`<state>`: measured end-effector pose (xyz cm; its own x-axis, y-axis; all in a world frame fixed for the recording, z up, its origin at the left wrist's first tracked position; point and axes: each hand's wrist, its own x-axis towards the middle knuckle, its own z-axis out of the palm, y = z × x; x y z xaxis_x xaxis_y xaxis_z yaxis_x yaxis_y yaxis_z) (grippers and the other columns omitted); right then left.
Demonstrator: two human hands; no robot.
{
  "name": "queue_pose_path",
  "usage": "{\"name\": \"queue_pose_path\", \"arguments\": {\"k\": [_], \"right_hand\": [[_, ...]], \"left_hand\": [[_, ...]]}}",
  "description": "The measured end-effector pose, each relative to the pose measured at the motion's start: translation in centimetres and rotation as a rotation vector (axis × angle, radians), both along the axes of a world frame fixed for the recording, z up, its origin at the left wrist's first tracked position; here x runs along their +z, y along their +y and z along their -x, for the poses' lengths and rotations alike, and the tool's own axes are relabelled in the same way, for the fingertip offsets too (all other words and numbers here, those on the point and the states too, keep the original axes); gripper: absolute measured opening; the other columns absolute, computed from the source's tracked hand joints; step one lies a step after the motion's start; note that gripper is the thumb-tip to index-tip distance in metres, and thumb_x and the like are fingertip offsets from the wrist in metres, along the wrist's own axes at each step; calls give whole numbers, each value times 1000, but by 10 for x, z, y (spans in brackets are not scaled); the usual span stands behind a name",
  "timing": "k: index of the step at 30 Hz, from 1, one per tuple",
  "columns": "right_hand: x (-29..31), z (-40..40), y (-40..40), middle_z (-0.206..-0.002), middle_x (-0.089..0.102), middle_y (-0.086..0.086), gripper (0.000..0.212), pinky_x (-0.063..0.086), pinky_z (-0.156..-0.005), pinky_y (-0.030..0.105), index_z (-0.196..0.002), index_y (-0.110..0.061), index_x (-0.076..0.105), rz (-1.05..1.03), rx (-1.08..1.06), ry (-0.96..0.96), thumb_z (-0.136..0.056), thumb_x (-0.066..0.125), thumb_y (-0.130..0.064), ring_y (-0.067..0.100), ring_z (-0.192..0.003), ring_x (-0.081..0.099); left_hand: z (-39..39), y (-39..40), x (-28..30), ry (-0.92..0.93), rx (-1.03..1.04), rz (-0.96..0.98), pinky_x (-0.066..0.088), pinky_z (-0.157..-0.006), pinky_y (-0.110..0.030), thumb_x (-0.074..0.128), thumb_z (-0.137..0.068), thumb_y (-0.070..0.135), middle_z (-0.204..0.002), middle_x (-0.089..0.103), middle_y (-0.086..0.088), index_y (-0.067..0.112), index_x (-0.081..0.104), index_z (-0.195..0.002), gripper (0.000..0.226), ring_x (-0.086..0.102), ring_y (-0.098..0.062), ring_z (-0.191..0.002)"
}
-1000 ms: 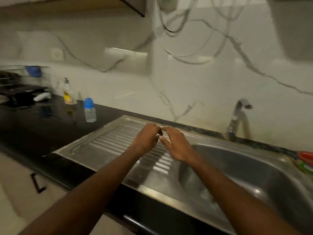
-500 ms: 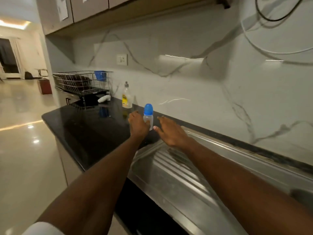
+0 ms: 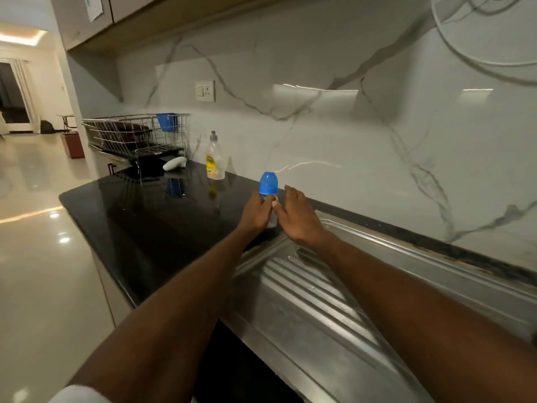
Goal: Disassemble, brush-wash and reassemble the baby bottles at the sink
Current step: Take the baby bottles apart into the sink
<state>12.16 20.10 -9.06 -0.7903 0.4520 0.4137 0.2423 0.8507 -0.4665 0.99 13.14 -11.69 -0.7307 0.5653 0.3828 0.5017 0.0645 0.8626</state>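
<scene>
A bright blue cap (image 3: 268, 183) is topping the clear baby bottle (image 3: 271, 218), and a darker blue cup (image 3: 166, 121) is hanging in the silvery wire dish rack (image 3: 136, 135). The glossy black countertop (image 3: 139, 216) is mirroring that blue, while the white wall (image 3: 334, 135) is showing grey marble veins. A yellow label is brightening the clear soap bottle (image 3: 215, 158), and the steel-grey draining board (image 3: 319, 301) is running in parallel ridged stripes.
</scene>
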Motion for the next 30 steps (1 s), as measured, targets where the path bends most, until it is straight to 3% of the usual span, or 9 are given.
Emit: {"name": "queue_pose_path", "arguments": {"k": [3,8,10,13,17,22,26,30], "right_hand": [[5,-32,2,-146,49,18,56,39,-106,41,-147,-3,39,100,-77,79,-107,42,-42,33,-134,48],[12,-108,5,-115,69,11,44,47,-88,35,-127,-6,61,192,-107,199,-105,46,-42,26,-105,64],[15,-148,1,-109,70,6,42,45,-81,30,-123,-9,62,267,-115,230,-105,47,-43,22,-98,65],[17,-208,-5,-105,71,5,42,51,-84,33,-118,-9,65,290,-143,277,-103,51,-46,20,-96,67],[11,-279,-7,-106,73,4,43,54,-86,33,-124,-12,66,273,-199,291,-101,55,-46,18,-95,68],[1,-357,-1,-94,73,-3,44,58,-81,38,-118,-21,67,368,-285,405,-100,50,-58,12,-85,69],[-5,-424,17,-90,72,-8,34,60,-81,43,-106,-37,64,404,-382,460,-95,49,-66,10,-82,70],[-12,-478,36,-92,74,-6,48,60,-81,50,-103,-36,66,499,-457,519,-87,46,-76,16,-84,72]], "left_hand": [[-44,-7,2,-24,-101,-47,44,-76,-23,39,-108,37,-104,63,-5,10,56,-118,34,59,-10,-89],[-122,-7,0,34,-283,-161,55,-92,-38,34,-105,51,-111,68,-3,20,59,-123,44,66,-18,-100],[-164,-11,4,62,-354,-187,53,-95,-31,32,-108,47,-116,67,0,22,57,-130,41,65,-11,-106],[-217,-13,6,68,-398,-222,51,-91,-26,34,-103,57,-112,68,7,22,57,-132,51,66,-9,-105],[-278,-1,-7,94,-405,-237,56,-88,-47,38,-104,58,-102,71,3,26,62,-126,45,69,-17,-95],[-352,16,-3,149,-433,-195,57,-80,-46,42,-106,51,-91,71,3,28,65,-113,33,69,-14,-85],[-411,42,0,226,-488,-151,56,-78,-45,40,-101,62,-88,69,6,27,64,-106,43,67,-12,-82],[-456,67,-1,237,-549,-54,56,-82,-42,43,-95,72,-92,72,12,35,63,-109,44,68,-6,-84]]}}
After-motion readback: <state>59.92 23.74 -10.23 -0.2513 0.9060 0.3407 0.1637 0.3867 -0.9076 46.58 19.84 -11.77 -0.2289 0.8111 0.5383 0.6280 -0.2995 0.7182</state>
